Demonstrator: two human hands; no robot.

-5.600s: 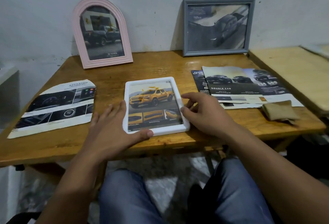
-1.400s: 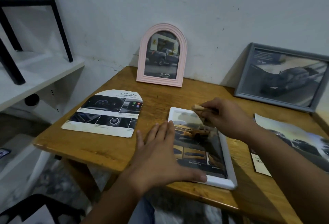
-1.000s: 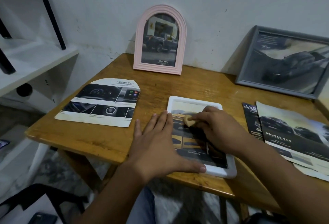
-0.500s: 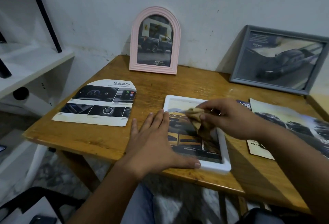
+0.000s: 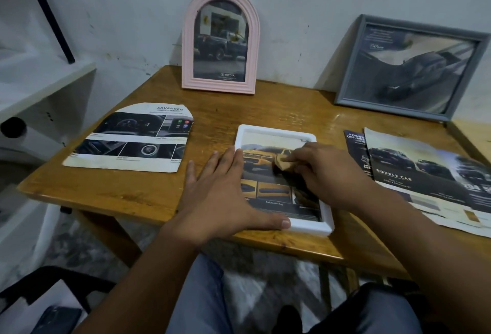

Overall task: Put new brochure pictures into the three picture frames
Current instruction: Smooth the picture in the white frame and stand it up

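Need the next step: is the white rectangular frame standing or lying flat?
Flat, face up on the wooden table: white rectangular frame.

A wooden counter (image 5: 268,110) stands against the wall, with a white frame (image 5: 276,130) lying flat near its front edge. Behind the white frame a pink arched frame (image 5: 220,38) stands upright; a grey frame (image 5: 409,68) leans at the back right. Left of the white frame lies an arch-cut brochure page (image 5: 130,138), right of it loose brochures (image 5: 425,174).
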